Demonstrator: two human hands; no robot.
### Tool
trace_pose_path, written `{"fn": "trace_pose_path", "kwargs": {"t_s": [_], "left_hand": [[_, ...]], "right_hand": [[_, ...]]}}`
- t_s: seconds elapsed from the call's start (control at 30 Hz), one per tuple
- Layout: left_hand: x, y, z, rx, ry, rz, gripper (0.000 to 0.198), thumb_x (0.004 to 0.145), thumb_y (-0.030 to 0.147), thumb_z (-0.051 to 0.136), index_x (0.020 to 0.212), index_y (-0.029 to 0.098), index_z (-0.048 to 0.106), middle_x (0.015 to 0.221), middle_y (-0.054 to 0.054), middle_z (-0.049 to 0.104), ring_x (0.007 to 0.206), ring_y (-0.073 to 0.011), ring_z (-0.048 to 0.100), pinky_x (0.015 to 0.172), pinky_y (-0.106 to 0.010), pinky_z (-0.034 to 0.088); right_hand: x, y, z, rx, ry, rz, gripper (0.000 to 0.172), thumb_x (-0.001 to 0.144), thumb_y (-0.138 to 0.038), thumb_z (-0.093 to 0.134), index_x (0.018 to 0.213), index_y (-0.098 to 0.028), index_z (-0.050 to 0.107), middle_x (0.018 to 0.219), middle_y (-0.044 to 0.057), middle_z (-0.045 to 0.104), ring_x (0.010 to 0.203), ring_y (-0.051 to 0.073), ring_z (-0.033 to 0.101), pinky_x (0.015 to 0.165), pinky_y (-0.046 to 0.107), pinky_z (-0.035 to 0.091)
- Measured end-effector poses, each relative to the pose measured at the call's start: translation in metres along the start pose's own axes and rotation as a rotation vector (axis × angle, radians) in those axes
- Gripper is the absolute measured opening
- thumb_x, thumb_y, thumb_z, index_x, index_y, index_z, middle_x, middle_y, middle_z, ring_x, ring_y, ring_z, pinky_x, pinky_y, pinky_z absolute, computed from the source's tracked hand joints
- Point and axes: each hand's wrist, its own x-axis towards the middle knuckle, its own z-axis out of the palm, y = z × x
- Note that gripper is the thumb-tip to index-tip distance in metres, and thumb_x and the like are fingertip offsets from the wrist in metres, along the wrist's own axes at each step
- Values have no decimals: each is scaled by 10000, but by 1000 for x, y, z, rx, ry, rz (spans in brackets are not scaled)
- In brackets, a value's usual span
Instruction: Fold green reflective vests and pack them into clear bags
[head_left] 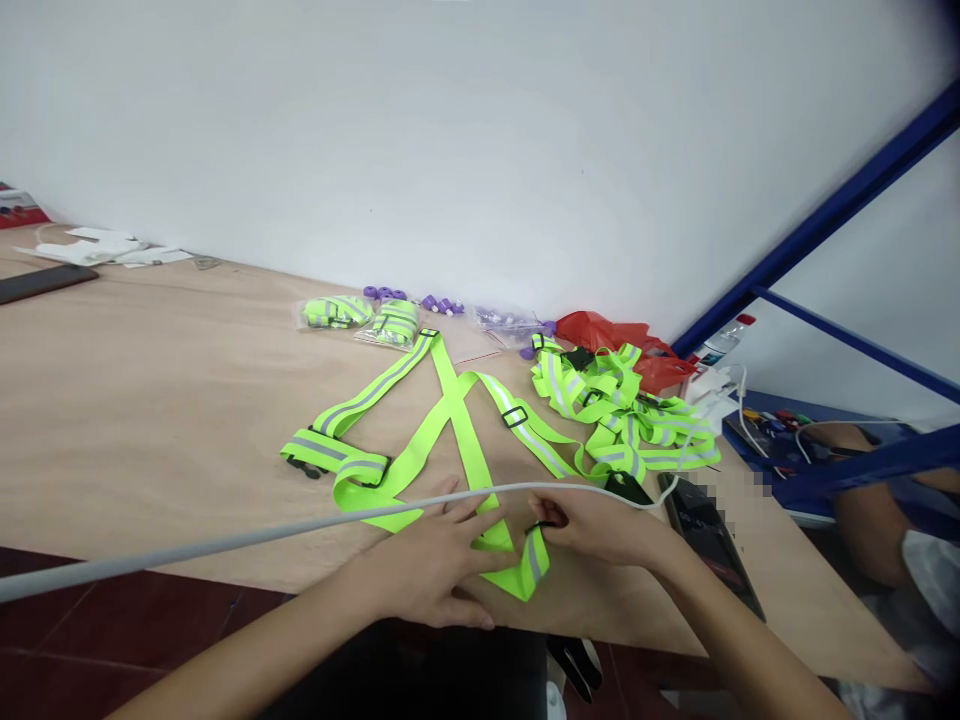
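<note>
A neon-yellow reflective harness [452, 400] with grey stripes and black buckles lies spread on the wooden table, its straps crossing near the middle. My left hand [442, 560] rests flat over the lower straps with its fingers spread. Just right of it, my right hand [585, 520] pinches the end of a strap at a small black buckle, and the strap curls up beneath the fingers. A black slide adjuster [514, 416] sits on the right strap. To the right lies a tangled pile of similar reflective straps [630, 410].
A white cable [300, 527] crosses in front of both hands. Bagged reflective straps [337, 311], purple pieces [442, 304] and a red plastic bag [600, 330] lie by the wall. A phone [709, 535] lies right of my right hand. Another person's arm [870, 520] is beyond the blue frame [825, 235].
</note>
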Motion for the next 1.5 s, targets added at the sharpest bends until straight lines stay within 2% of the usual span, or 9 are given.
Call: {"fn": "trace_pose_path", "kwargs": {"t_s": [0.17,0.33,0.63,0.73,0.87,1.07,1.23,1.37,1.5], "left_hand": [[-1,0,-1,18,-2,-15,571,936,615,578,1374,250,580,1663,-138,282,1496,-392,324,1209,-586,249],[-4,-2,-1,50,23,-63,712,912,581,639,1520,280,423,1605,-128,406,1515,-413,265,1214,-638,182],[-7,-10,6,77,18,-90,760,895,603,648,1555,326,392,1654,-124,308,1513,-446,244,1178,-659,230],[-7,-12,4,100,2,-95,771,898,633,626,1564,339,372,1661,-118,294,1516,-447,233,1178,-656,228],[-10,-16,1,120,-27,-112,773,922,682,546,1581,335,338,1672,-122,262,1514,-444,241,1173,-638,252],[-16,-22,4,120,20,-107,790,909,718,527,1580,347,337,1661,-121,293,1494,-423,308,1185,-609,252],[-24,-32,-4,189,79,-74,760,928,690,527,1576,336,346,1651,-92,330,1540,-395,199,1233,-624,93],[-30,-35,-10,211,81,-92,742,928,661,558,1562,323,374,1655,-113,313,1536,-405,209,1227,-637,122],[-18,-12,-7,153,102,-102,670,974,536,570,1552,253,384,1639,-152,334,1534,-375,239,1218,-575,258]], "right_hand": [[-14,6,-1,-182,290,-41,70,883,-204,514,828,-223,552,863,20,639,751,176,552,665,272,394],[-29,17,21,-326,422,-66,115,866,-148,500,787,-229,525,993,56,663,837,198,628,683,284,443],[-57,19,36,-68,238,7,199,828,-158,619,996,-244,560,1089,59,665,975,226,643,800,320,512],[-59,25,36,-122,278,20,299,830,-136,605,1109,-239,573,1123,77,679,1036,246,645,830,340,505],[-55,34,41,-366,360,-58,95,866,-136,578,878,-230,579,922,55,686,878,233,646,723,319,453],[-43,39,66,-722,587,-148,167,913,-105,511,821,-221,588,743,38,653,697,206,599,669,332,355],[-37,28,82,-624,610,-35,101,966,-282,560,911,-216,613,817,50,694,692,205,640,603,303,378],[-50,7,79,-476,601,-198,107,983,-303,550,975,-214,611,889,59,733,727,202,684,621,297,469],[-79,-14,84,-421,764,-412,66,959,-191,555,968,-229,608,833,42,748,737,196,710,696,322,542]]}}
